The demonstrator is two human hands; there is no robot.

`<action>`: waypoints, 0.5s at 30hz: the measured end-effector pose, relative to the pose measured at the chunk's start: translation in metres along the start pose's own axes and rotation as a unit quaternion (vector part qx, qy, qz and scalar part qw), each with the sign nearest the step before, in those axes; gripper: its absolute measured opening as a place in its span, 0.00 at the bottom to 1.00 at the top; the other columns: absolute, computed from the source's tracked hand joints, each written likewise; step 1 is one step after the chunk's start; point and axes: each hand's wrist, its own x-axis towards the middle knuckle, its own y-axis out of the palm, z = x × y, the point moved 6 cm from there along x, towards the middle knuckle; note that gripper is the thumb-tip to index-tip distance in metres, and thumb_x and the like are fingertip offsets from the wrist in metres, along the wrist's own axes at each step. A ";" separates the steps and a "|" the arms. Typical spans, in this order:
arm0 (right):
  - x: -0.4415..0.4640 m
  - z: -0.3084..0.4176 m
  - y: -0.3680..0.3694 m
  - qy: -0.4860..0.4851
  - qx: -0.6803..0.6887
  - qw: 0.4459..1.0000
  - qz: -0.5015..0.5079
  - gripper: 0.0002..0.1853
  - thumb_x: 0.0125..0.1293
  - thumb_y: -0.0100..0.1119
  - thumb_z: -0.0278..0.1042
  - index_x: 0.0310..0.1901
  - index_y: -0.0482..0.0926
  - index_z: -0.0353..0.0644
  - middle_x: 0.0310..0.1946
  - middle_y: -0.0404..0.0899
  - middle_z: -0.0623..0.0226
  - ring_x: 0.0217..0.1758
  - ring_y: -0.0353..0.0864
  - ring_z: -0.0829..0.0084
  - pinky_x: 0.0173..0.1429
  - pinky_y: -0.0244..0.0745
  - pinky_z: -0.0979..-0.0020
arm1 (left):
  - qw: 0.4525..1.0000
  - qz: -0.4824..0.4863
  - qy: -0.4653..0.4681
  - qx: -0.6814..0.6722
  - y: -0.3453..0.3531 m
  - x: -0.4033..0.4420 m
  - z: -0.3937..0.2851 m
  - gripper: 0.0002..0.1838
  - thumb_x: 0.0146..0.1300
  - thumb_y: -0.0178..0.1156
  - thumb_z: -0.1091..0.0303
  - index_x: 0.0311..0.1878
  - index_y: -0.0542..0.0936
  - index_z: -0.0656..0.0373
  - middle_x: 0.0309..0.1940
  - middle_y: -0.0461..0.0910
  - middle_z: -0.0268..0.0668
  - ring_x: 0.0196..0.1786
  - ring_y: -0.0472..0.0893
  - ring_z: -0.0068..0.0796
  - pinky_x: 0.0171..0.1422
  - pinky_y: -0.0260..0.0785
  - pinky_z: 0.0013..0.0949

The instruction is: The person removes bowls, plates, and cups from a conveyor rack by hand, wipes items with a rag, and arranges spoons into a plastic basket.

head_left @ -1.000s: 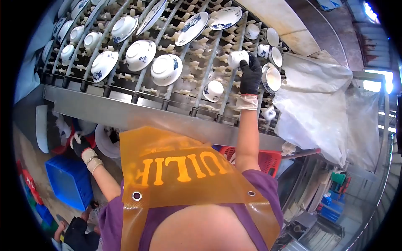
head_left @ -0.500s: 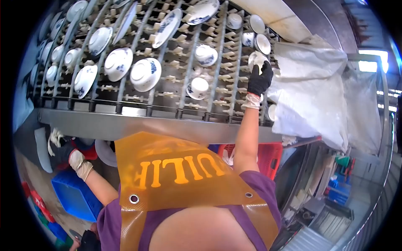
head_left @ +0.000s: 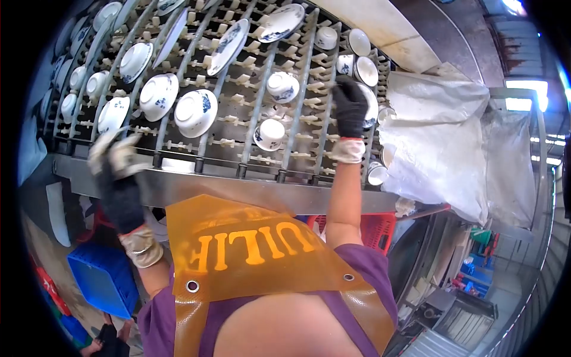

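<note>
My left hand, in a black glove with pale fingertips, is blurred over the front edge of the rack. Its fingers are stretched and apart, with nothing seen between them, just below a tilted white bowl. My right hand, in a black glove with a white cuff, is over the rack's right part. Beside it, partly hidden by the glove, stands a white bowl; whether they touch I cannot tell. The right fingers are dark and smeared. Near it are a cup and a bowl.
The slatted conveyor rack carries several blue-patterned bowls, cups and oval plates. A plastic sheet hangs at its right end. Below stand a blue crate and a red basket. Part of another person shows at lower left.
My left hand has risen from below the rack to its front edge. My right hand has moved left and a little down, off the face of the bowl. The dishes sit slightly further left.
</note>
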 end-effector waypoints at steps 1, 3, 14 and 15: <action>-0.018 0.039 0.020 -0.007 -0.016 0.999 0.038 0.11 0.58 0.60 0.24 0.45 0.79 0.38 0.38 0.81 0.66 0.39 0.78 0.78 0.47 0.72 0.76 | 0.973 0.105 -0.102 -0.176 0.036 -0.007 0.021 0.20 0.71 0.42 0.59 0.58 0.66 0.64 0.48 0.75 0.46 0.45 0.76 0.27 0.47 0.72 0.26; -0.057 0.091 0.057 -0.092 -0.010 0.991 0.096 0.12 0.57 0.62 0.24 0.44 0.79 0.39 0.37 0.81 0.64 0.40 0.79 0.76 0.47 0.73 0.74 | 0.949 0.272 -0.130 -0.093 0.095 -0.028 0.048 0.20 0.70 0.44 0.60 0.59 0.65 0.63 0.52 0.72 0.44 0.49 0.75 0.28 0.51 0.71 0.28; -0.006 -0.071 -0.054 -0.040 -0.554 0.830 -0.049 0.29 0.50 0.61 0.53 0.52 0.75 0.46 0.44 0.77 0.57 0.48 0.76 0.58 0.53 0.69 0.56 | 0.898 0.166 -0.352 -0.207 0.115 -0.064 0.159 0.24 0.68 0.48 0.57 0.62 0.64 0.60 0.51 0.73 0.43 0.45 0.77 0.35 0.46 0.72 0.32; -0.004 -0.089 -0.061 -0.008 -0.516 0.854 0.058 0.22 0.51 0.60 0.48 0.46 0.78 0.47 0.38 0.79 0.58 0.43 0.78 0.57 0.47 0.71 0.56 | 0.883 0.180 -0.368 -0.229 0.112 -0.067 0.163 0.27 0.60 0.52 0.73 0.64 0.62 0.58 0.54 0.71 0.41 0.49 0.75 0.32 0.50 0.72 0.31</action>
